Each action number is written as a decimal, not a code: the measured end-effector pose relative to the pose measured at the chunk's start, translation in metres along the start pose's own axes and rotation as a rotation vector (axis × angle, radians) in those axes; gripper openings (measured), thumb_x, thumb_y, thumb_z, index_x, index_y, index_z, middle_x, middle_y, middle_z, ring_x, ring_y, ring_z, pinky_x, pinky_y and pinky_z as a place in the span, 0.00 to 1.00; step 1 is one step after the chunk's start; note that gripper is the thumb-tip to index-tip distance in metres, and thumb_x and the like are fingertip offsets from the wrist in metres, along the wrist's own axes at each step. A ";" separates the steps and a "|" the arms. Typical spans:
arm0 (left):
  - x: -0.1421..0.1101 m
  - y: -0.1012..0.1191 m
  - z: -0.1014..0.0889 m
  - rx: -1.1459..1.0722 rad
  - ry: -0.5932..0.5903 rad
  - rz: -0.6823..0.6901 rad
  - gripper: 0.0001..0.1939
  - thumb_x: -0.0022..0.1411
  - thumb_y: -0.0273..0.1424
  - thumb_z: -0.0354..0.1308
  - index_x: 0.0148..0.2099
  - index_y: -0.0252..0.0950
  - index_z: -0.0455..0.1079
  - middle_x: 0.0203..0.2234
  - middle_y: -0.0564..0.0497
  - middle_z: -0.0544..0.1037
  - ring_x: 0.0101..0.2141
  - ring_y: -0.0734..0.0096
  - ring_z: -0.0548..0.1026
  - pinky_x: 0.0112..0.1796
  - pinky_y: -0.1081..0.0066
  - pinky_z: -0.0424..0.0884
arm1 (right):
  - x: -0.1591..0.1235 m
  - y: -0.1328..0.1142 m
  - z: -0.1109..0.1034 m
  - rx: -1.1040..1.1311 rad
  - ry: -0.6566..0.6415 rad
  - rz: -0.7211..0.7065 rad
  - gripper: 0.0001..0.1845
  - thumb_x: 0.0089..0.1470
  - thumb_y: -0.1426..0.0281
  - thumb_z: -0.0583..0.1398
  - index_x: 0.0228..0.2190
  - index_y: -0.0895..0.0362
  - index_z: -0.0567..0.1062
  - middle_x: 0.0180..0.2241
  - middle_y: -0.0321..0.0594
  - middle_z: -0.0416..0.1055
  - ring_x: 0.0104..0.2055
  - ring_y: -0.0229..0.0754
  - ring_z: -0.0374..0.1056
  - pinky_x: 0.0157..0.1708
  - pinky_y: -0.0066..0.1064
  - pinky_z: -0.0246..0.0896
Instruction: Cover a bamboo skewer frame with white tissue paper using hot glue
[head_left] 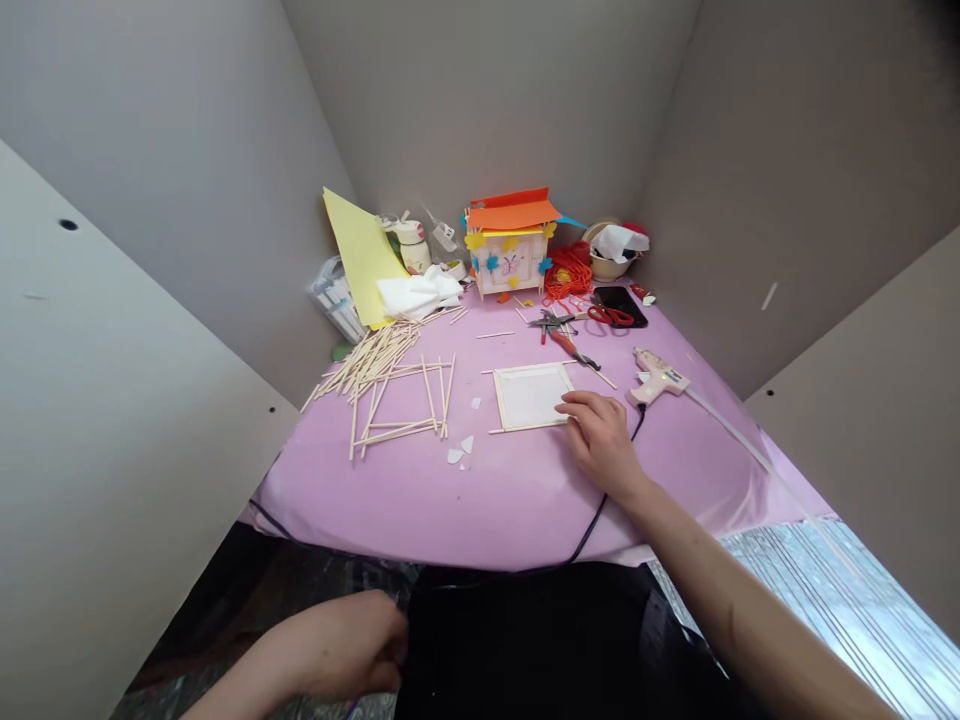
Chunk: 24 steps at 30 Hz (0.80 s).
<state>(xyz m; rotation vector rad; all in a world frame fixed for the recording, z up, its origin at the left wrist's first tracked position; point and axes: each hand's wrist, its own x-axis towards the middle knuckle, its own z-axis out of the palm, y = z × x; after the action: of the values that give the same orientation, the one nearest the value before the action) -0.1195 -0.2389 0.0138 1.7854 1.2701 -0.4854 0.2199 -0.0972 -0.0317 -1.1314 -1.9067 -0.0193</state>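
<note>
My right hand (601, 445) reaches over the right side of a small rectangular frame of wooden sticks (499, 402) with a white paper panel (532, 392). Its fingers are stretched out and slightly apart over that edge, and the frame lies flat on the table. Down by my lap, below the table's front edge, my left hand (352, 645) is curled closed; whatever may be inside it is hidden. Left of the panel lies a frame of crossed sticks (401, 432), with a heap of loose sticks (379, 355) behind it. Small white paper scraps (455, 456) sit between the two frames.
A glue gun (656, 380) with its cord stands at the right. Pliers (574, 350), red-handled scissors (609, 316) and a phone (621, 305) lie behind. A stick house with an orange roof (514, 210), red yarn (568, 272) and yellow paper (360, 250) stand by the back wall.
</note>
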 end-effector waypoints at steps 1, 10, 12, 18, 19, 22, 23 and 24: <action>-0.006 0.021 -0.015 -0.013 -0.025 0.049 0.10 0.48 0.36 0.60 0.35 0.46 0.77 0.27 0.54 0.79 0.28 0.61 0.76 0.29 0.68 0.68 | 0.001 0.000 -0.002 0.032 0.079 0.027 0.13 0.56 0.79 0.53 0.40 0.54 0.74 0.44 0.44 0.72 0.48 0.46 0.68 0.51 0.45 0.54; 0.098 0.110 -0.197 0.267 0.668 0.228 0.14 0.62 0.33 0.52 0.47 0.37 0.74 0.42 0.49 0.79 0.40 0.65 0.76 0.40 0.71 0.69 | 0.006 0.006 -0.014 0.182 0.463 0.243 0.10 0.54 0.78 0.53 0.31 0.53 0.71 0.36 0.42 0.67 0.42 0.46 0.66 0.46 0.44 0.62; 0.140 0.116 -0.220 0.311 0.712 0.198 0.15 0.60 0.28 0.53 0.48 0.33 0.73 0.45 0.44 0.78 0.43 0.62 0.75 0.43 0.69 0.68 | 0.006 0.008 -0.014 0.197 0.459 0.267 0.10 0.54 0.78 0.52 0.31 0.53 0.70 0.36 0.41 0.67 0.42 0.46 0.66 0.46 0.43 0.62; 0.218 0.129 -0.240 0.399 0.592 0.145 0.11 0.63 0.33 0.58 0.45 0.32 0.72 0.42 0.45 0.76 0.42 0.65 0.74 0.44 0.61 0.71 | 0.006 0.010 -0.015 0.257 0.399 0.306 0.10 0.56 0.77 0.52 0.31 0.53 0.70 0.37 0.43 0.66 0.42 0.45 0.65 0.44 0.42 0.63; 0.224 0.130 -0.240 0.407 0.567 0.139 0.12 0.64 0.36 0.57 0.45 0.32 0.71 0.42 0.46 0.75 0.42 0.65 0.74 0.44 0.60 0.71 | 0.006 0.010 -0.015 0.265 0.391 0.310 0.09 0.56 0.77 0.52 0.31 0.53 0.70 0.37 0.43 0.66 0.42 0.45 0.65 0.44 0.42 0.63; 0.234 0.129 -0.244 0.424 0.498 0.120 0.14 0.65 0.37 0.56 0.47 0.32 0.70 0.43 0.47 0.74 0.42 0.66 0.74 0.43 0.59 0.73 | 0.006 0.010 -0.016 0.291 0.380 0.327 0.09 0.56 0.77 0.53 0.32 0.53 0.71 0.38 0.43 0.65 0.43 0.45 0.65 0.45 0.41 0.62; 0.236 0.129 -0.246 0.427 0.476 0.114 0.14 0.65 0.37 0.56 0.47 0.32 0.70 0.42 0.47 0.75 0.41 0.66 0.74 0.43 0.60 0.73 | 0.007 0.009 -0.016 0.301 0.379 0.331 0.09 0.56 0.77 0.53 0.31 0.53 0.71 0.38 0.43 0.65 0.43 0.45 0.65 0.45 0.41 0.62; 0.236 0.129 -0.248 0.429 0.456 0.110 0.13 0.65 0.37 0.56 0.46 0.32 0.70 0.42 0.47 0.75 0.40 0.66 0.74 0.42 0.60 0.73 | 0.007 0.009 -0.017 0.310 0.377 0.335 0.09 0.56 0.77 0.53 0.31 0.54 0.71 0.38 0.43 0.65 0.43 0.45 0.65 0.45 0.41 0.62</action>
<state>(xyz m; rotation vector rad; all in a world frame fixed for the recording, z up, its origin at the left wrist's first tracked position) 0.0515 0.0838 0.0334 2.4136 1.4362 -0.3111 0.2365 -0.0940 -0.0206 -1.1277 -1.3210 0.2259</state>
